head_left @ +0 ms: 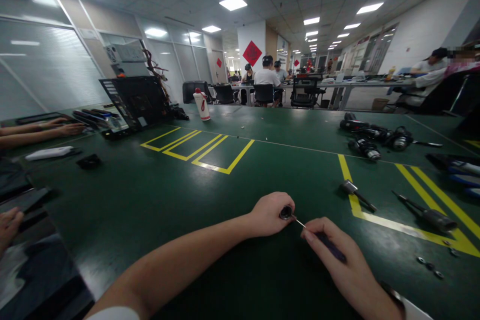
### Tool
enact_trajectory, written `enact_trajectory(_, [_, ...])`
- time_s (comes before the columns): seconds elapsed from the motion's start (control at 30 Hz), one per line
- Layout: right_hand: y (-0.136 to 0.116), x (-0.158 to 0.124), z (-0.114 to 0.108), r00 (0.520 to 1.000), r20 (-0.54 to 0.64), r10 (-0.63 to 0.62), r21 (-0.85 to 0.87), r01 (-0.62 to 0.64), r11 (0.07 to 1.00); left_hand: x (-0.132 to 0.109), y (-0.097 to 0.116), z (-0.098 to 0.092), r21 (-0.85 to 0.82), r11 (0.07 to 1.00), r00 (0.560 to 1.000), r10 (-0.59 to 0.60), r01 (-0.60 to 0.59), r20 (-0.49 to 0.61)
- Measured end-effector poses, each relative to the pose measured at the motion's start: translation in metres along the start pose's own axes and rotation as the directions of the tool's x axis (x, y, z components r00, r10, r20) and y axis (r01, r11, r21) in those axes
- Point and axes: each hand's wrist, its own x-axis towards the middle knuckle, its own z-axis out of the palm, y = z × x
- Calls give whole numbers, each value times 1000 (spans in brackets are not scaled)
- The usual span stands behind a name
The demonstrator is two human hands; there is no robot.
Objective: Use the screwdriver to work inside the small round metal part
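Note:
My left hand (270, 214) is closed around a small dark cylindrical metal part (285, 212), its round open end facing me. My right hand (335, 250) grips a screwdriver (330, 247) by its dark handle. The thin bright shaft points up and left, and its tip meets the lower rim of the cylindrical part; whether it sits in a screw is too small to tell. Right of my hands lie a metal part with a shaft (358, 195) and a larger shafted part (427, 212). Several small rings or nuts (430, 265) are scattered by my right forearm.
Dark motor-like tool parts (369, 135) lie at the back right of the green table (168, 210), with blue-handled tools (467, 179) near the right edge. A white bottle (201, 105) and black equipment (137, 102) stand at the back left. Another person's hands (69, 126) are at the left.

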Motion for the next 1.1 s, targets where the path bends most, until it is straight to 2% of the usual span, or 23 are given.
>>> enact_trajectory(0.13, [1,8,-4,992,6,124,236,-122,964,1,-2,-2,-73,997,1000,5,-6,-19])
enact_trajectory(0.27, [5,13,-4,982,29,189,496,-179,850,2,-2,-4,-160,987,1000,-14,13,-9])
enact_trajectory(0.33, [6,13,-3,982,21,186,505,-171,846,2,-2,-4,-175,984,1000,-23,20,-11])
enact_trajectory(0.47, [5,8,-1,994,-16,105,264,-97,960,3,1,-3,-102,995,1000,-14,12,-19])
enact_trajectory(0.53, [3,6,-1,998,-15,64,167,-61,984,2,2,-3,-55,998,1000,-3,3,-8])
enact_trajectory(0.6, [2,4,-2,999,-7,51,143,-49,988,2,2,-3,-19,1000,1000,18,-18,15])
enact_trajectory(0.67, [2,4,-5,998,4,63,172,-63,983,1,2,-3,9,999,998,51,-51,35])
enact_trajectory(0.77, [2,8,-7,993,3,117,306,-112,945,0,2,-4,21,997,996,78,-79,52])
enact_trajectory(0.93, [2,14,-7,971,47,234,577,-218,787,2,0,-4,-71,997,999,21,-18,44])
enact_trajectory(1.03, [1,16,-6,965,83,249,654,-242,717,2,1,-5,-131,991,1000,16,-14,13])
enact_trajectory(1.1, [1,15,-5,966,82,247,660,-238,712,2,2,-6,-152,988,1000,5,-3,11])
